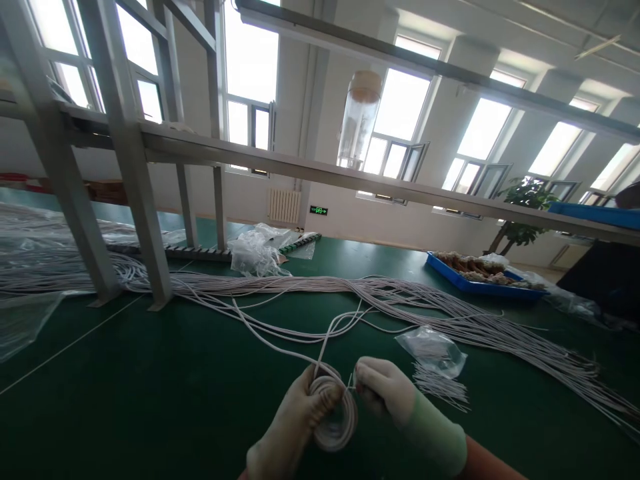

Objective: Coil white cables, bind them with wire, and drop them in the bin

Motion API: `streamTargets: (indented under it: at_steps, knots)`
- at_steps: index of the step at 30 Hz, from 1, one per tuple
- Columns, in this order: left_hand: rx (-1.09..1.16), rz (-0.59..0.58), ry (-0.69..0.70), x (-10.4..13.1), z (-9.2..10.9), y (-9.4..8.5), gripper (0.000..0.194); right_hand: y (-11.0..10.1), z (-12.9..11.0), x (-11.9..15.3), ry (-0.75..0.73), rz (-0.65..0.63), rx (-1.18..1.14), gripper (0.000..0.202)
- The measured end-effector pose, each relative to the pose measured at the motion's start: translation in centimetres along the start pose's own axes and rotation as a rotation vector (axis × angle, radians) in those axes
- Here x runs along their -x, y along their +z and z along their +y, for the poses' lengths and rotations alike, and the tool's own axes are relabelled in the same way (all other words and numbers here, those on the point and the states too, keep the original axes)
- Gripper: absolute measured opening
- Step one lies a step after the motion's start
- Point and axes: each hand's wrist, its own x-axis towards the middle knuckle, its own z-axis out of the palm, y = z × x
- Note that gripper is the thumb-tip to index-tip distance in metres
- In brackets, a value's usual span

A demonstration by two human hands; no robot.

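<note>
My gloved left hand (295,420) is closed round a coil of pale grey cable (334,437), with the thumb across its loops. From the coil, cable runs up and away towards the long bundle of cables (300,283) on the green table. At the coil's right side my gloved right hand (383,387) pinches a thin white tie (351,384), which passes by the coil's edge. Whether the tie goes all the way round the loops is hidden. To the right lies a pile of short white ties (443,388), partly under a clear plastic bag (434,350).
Metal shelf posts (133,173) stand on the table (200,380) at the left. A shelf rail (300,165) crosses above, carrying a clear bottle (359,123). A blue tray (473,285) of brown parts sits at the back right. Crumpled plastic bags (260,250) lie behind the bundle.
</note>
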Motion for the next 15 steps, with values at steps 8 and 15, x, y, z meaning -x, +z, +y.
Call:
streamTargets:
  at_steps: [8,15]
  knots:
    - [0.146,-0.079,-0.052,0.5,0.0,-0.5,0.049,-0.7,0.6,-0.2,-0.542,0.092,0.887,0.014]
    - [-0.285,0.094,0.045,0.1,-0.2,0.3,0.045,1.1,-0.2,-0.7,0.019,0.099,0.211,0.013]
